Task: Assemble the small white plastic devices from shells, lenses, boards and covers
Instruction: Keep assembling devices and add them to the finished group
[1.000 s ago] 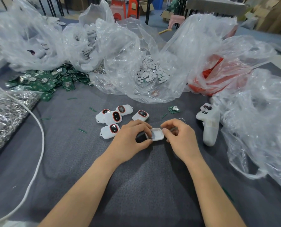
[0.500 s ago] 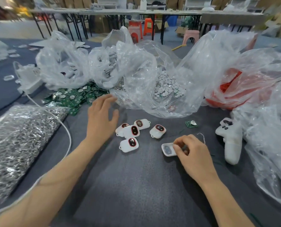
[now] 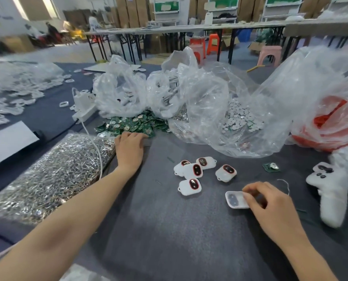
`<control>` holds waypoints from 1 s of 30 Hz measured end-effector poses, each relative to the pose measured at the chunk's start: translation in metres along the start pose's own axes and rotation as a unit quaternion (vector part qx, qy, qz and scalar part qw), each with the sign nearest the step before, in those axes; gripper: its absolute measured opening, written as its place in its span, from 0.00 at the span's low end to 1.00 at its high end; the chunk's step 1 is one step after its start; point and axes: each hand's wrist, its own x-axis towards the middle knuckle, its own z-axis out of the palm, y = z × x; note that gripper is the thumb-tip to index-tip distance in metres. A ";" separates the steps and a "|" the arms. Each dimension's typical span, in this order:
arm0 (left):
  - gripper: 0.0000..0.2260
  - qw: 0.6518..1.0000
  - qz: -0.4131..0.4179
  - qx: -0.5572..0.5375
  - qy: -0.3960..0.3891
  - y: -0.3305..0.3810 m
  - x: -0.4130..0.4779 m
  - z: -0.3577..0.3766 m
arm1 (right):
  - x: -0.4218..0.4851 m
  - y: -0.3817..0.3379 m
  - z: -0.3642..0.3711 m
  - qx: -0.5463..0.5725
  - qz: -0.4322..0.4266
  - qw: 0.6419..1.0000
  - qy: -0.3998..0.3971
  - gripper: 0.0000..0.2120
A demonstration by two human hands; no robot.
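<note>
**Left hand goes for a board**

On the grey table (image 3: 165, 236), the green board pile (image 3: 132, 123) lies towards the far edge, half under the plastic bags (image 3: 209, 102). My left hand (image 3: 129, 148) has let go of the shell and reached that pile. Its fingers rest on the near rim, but I can't tell if they've closed on a board. My right hand (image 3: 270, 205) stays mid-table, pinching the open shell (image 3: 235, 199) flat, just right of five finished devices (image 3: 197, 173). I judge the board goes in next.
</note>
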 end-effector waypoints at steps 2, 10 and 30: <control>0.09 0.991 -0.019 -0.135 0.001 0.019 -0.005 -0.013 | 0.000 0.001 -0.001 0.019 0.003 1.000 0.017 0.08; 0.06 0.689 -0.153 -0.681 -0.196 0.176 -0.071 -0.052 | 0.002 -0.005 -0.011 0.334 0.110 0.934 0.064 0.07; 0.10 0.655 -0.102 -0.693 -0.282 0.196 -0.106 -0.052 | 0.003 -0.005 -0.015 0.477 0.154 0.865 -0.002 0.04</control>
